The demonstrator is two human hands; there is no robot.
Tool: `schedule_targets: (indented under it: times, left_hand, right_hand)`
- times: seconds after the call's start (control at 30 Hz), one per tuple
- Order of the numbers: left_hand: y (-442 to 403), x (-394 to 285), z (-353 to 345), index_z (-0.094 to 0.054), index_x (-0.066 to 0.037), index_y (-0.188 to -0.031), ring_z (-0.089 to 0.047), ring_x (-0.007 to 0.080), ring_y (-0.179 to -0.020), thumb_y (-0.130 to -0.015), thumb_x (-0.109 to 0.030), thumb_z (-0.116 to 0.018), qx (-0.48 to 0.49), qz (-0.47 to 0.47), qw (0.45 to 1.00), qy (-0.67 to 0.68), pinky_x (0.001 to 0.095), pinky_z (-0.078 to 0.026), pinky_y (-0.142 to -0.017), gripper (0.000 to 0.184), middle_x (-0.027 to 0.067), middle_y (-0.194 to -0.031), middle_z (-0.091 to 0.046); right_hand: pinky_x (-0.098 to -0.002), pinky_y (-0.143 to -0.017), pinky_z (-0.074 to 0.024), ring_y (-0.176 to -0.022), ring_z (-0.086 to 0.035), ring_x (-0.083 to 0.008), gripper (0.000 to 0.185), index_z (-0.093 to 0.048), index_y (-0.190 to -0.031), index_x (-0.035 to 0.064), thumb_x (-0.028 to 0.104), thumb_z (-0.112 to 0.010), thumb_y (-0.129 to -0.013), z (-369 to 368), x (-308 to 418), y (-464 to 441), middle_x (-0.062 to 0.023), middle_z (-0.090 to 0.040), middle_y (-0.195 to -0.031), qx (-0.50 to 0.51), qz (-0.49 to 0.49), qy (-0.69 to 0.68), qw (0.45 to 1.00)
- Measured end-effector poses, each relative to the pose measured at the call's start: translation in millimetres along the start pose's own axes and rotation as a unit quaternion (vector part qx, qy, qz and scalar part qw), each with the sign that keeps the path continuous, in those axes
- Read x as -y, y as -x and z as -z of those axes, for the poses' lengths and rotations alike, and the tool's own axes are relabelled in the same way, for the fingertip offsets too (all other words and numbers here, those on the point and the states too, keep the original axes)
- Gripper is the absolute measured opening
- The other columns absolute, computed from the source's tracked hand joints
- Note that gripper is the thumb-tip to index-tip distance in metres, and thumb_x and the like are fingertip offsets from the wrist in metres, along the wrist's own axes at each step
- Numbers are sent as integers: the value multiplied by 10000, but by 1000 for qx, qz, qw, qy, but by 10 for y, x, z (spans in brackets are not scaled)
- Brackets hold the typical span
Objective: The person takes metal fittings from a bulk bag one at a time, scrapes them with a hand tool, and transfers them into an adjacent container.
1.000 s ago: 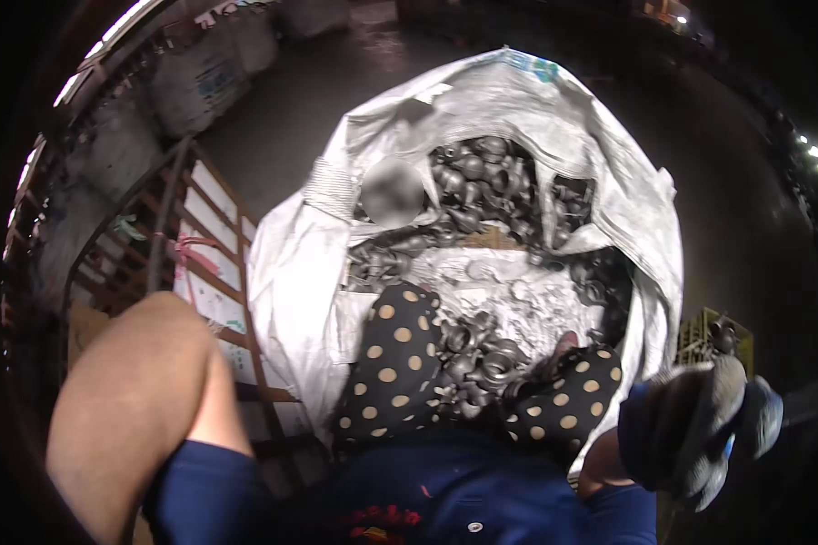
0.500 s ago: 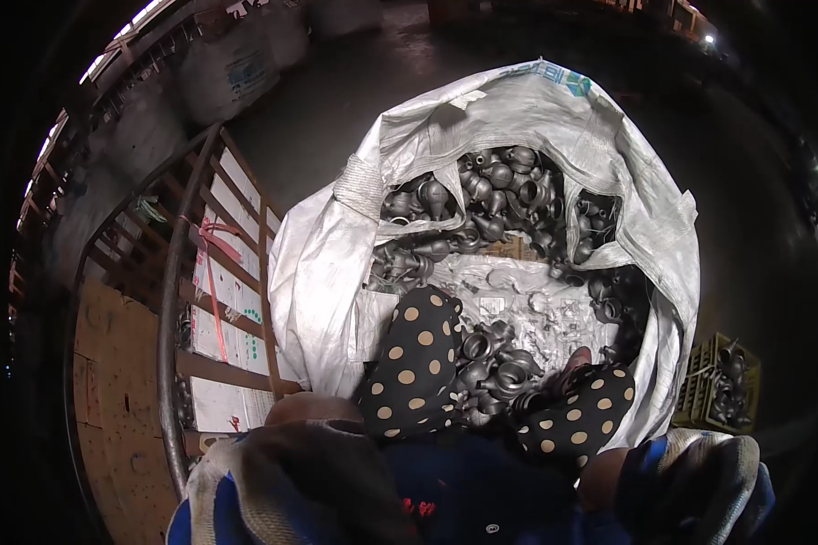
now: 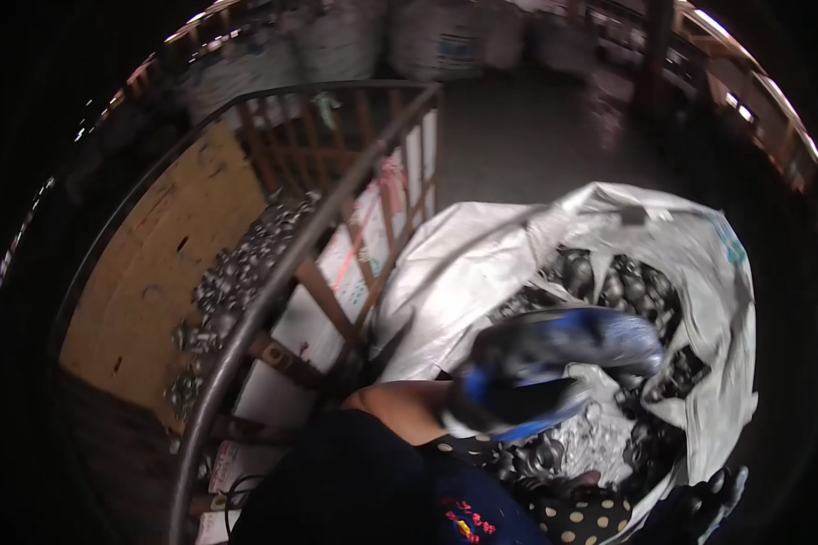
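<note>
My left hand (image 3: pixel 563 354), in a blue and grey work glove, reaches over the white woven sack (image 3: pixel 463 254). It is smeared by motion, but the fingers stretch to the right with the thumb apart below them, and no item shows in the gap. Under and around it lie dark metal pipe fittings (image 3: pixel 632 286), rounded with short necks. At the lower right edge my right hand (image 3: pixel 704 504) is gloved too, dark and blurred, beside the sack's rim; whether it holds anything I cannot tell. My knee in dotted trousers (image 3: pixel 586 518) is in the sack's opening.
Left of the sack stands a metal-railed cage (image 3: pixel 273 313) with a wooden board (image 3: pixel 168 263) and a heap of metal fittings (image 3: pixel 245 263) inside. Its rail lies close to my left arm. Large white sacks (image 3: pixel 436 41) line the back.
The view has swung left, bringing the cage's heap into sight. My left hand has risen from near my lap and stretched out over the sack. My right hand remains low on the right.
</note>
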State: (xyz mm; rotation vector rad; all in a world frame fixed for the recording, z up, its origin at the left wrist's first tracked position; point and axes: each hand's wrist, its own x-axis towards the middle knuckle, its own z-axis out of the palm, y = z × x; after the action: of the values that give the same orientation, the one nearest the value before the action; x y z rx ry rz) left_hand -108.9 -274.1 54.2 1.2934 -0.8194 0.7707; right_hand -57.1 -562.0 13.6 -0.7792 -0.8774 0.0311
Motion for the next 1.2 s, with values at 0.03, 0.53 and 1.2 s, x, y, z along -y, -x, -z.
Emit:
schedule_targets:
  times: [0.03, 0.53, 1.2]
  left_hand:
    - [121, 185, 130, -492, -11, -1191, -584, 205, -1000, -851, -92, -594, -30, 46, 998, -23, 309, -493, -824, 363, 122, -1113, -586]
    - [1449, 2117, 188, -616, -102, -945, -551, 85, -780, -783, -114, -684, -220, 412, 883, -49, 257, -448, -717, 176, 1, -833, -625]
    - [555, 2395, -234, -546, 5, -1160, -631, 156, -822, -938, -212, -476, -95, 456, 863, 195, 272, -507, -753, 318, 114, -974, -641]
  right_hand:
    - [-233, -455, -441, -483, -509, -132, 298, -572, -1128, 62, 98, -541, -834, 91, -155, 8, -152, -607, -917, -24, -39, 33, 998]
    - [-213, -457, -418, -488, -491, -100, 271, -582, -1088, 31, 85, -521, -829, 134, -2163, -393, -114, -623, -869, -25, -401, 250, 881]
    - [-188, -427, -378, -475, -462, -64, 261, -579, -1048, -23, 62, -505, -813, 2077, -259, 1202, -81, -641, -790, -490, -271, 181, 809]
